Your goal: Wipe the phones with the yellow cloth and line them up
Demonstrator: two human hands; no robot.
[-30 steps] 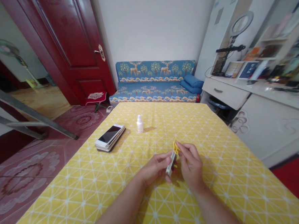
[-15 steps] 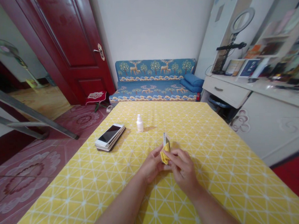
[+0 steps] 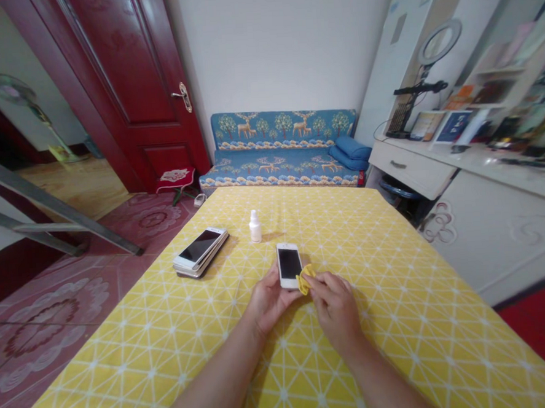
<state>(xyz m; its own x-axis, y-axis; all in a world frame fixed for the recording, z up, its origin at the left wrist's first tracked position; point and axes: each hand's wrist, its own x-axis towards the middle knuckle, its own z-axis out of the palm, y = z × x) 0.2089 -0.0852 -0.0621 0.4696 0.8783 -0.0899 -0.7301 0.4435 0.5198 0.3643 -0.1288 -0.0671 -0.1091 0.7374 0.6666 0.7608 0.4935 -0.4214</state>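
Observation:
A white smartphone (image 3: 290, 266) with a dark screen faces me, held up over the table by my left hand (image 3: 270, 299). The fingers of that hand are closed around its lower part and partly hidden behind it. My right hand (image 3: 336, 305) pinches a small yellow cloth (image 3: 306, 279), which touches the phone's lower right edge. Beyond my left hand stands a small white spray bottle (image 3: 255, 227), upright. To its left lies a stack of phones (image 3: 201, 251), the top one white with a dark screen.
The yellow patterned tablecloth (image 3: 138, 360) covers the table. Behind it is a blue sofa (image 3: 270, 158) with deer on it. A white dresser (image 3: 500, 227) with a ring light (image 3: 440, 43) stands at right. A red door (image 3: 125, 59) and a small stool (image 3: 175, 179) are at left.
The phone has turned from edge-on to showing its screen towards me. The yellow cloth has shifted from around its edge to the lower right corner.

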